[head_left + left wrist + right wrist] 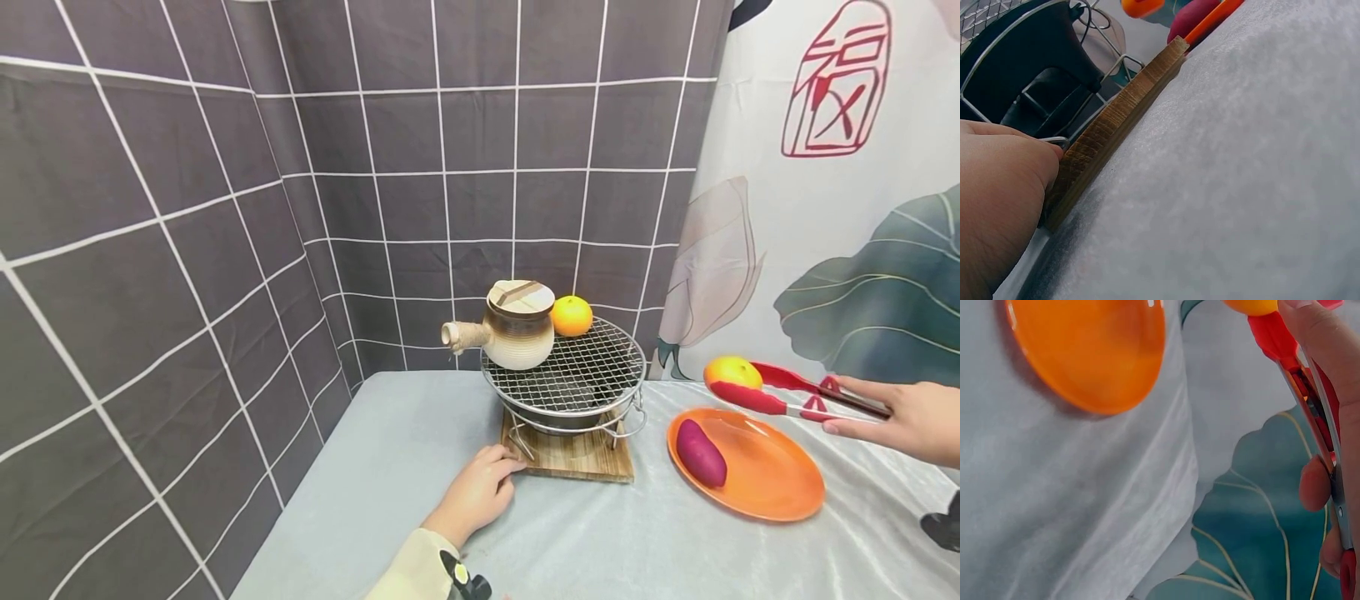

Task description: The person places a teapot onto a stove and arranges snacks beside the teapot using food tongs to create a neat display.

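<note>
My right hand (pixel 918 417) grips red-tipped tongs (pixel 765 402), which hold an orange (pixel 733 372) in the air above the far rim of an orange plate (pixel 780 467). A purple sweet potato (pixel 701 454) lies at the plate's left side. My left hand (pixel 476 496) rests on the table, fingertips at the near left corner of a wooden board (pixel 577 462). On that board stands a round grill stove with a wire rack (pixel 600 367). The rack carries a lidded clay pot (pixel 517 337), its handle pointing left, and a second orange (pixel 572 316) behind it.
A pale cloth covers the table (pixel 360 500). Dark tiled-pattern curtains (pixel 480 200) hang at the left and back, and a white leaf-print curtain (pixel 840 233) at the right. A wire loop handle (pixel 637 417) juts from the grill's right side.
</note>
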`<action>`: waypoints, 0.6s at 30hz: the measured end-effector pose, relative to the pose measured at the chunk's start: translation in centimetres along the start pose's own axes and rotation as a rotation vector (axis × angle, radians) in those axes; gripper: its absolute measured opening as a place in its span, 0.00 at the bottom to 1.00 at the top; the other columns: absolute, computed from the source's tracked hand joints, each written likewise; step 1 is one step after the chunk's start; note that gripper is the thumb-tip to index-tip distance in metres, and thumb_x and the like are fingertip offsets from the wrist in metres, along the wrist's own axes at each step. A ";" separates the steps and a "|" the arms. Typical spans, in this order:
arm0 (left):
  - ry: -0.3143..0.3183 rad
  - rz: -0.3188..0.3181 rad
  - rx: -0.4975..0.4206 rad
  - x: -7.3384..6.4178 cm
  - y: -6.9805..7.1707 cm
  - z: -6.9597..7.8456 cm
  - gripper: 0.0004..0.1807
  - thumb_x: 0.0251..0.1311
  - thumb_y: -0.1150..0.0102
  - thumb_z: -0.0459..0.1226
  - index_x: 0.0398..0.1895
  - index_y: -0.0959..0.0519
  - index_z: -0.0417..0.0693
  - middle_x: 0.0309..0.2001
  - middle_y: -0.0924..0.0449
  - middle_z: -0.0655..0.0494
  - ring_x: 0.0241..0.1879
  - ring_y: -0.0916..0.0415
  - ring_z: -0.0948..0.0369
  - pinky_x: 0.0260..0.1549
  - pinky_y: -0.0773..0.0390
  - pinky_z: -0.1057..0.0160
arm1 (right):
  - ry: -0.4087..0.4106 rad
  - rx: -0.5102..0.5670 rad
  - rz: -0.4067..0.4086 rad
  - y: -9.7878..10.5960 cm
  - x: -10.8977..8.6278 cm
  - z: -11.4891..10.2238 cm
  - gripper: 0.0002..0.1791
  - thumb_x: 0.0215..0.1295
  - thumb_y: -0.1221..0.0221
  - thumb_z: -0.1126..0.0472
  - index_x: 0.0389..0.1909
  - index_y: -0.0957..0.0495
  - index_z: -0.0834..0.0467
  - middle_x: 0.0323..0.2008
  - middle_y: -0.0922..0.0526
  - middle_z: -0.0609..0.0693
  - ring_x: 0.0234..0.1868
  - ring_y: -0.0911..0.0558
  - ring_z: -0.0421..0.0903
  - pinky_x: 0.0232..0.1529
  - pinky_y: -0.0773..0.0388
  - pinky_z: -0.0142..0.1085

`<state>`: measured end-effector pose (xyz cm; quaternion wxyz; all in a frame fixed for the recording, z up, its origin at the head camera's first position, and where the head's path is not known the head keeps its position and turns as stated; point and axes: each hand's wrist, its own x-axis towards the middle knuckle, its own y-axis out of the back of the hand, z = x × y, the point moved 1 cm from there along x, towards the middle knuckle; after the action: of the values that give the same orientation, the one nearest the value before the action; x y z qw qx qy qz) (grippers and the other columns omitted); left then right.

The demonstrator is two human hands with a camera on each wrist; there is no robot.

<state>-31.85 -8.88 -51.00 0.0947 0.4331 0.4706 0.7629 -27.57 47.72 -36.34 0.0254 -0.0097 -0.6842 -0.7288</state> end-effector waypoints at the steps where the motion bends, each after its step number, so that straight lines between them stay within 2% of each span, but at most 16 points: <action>1: 0.000 -0.001 -0.001 0.0 0.0 0.0 0.18 0.57 0.44 0.29 0.48 0.13 0.49 0.45 0.19 0.58 0.48 0.24 0.59 0.53 0.23 0.63 | 0.003 -0.010 0.004 0.3 0.1 -0.2 0.57 0.59 0.44 0.25 0.67 0.38 0.73 0.40 0.22 0.78 0.29 0.21 0.58 0.28 0.16 0.52; 8: 0.004 -0.007 -0.006 0.0 0.0 0.0 0.17 0.57 0.44 0.29 0.48 0.13 0.49 0.45 0.19 0.58 0.48 0.24 0.59 0.53 0.23 0.62 | 0.025 -0.064 0.040 1.7 0.8 -1.0 0.55 0.58 0.43 0.25 0.64 0.34 0.72 0.41 0.21 0.78 0.32 0.20 0.61 0.31 0.17 0.59; 18: -0.005 -0.003 -0.014 0.0 0.0 0.0 0.17 0.57 0.42 0.29 0.47 0.13 0.48 0.46 0.19 0.57 0.49 0.23 0.59 0.54 0.23 0.62 | 0.050 -0.058 0.058 3.9 1.8 -1.8 0.56 0.58 0.44 0.24 0.67 0.35 0.71 0.43 0.21 0.77 0.31 0.19 0.58 0.29 0.17 0.57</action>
<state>-31.85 -8.89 -51.02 0.1000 0.4338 0.4656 0.7649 -29.12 45.63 -32.52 0.0634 -0.0120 -0.6612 -0.7474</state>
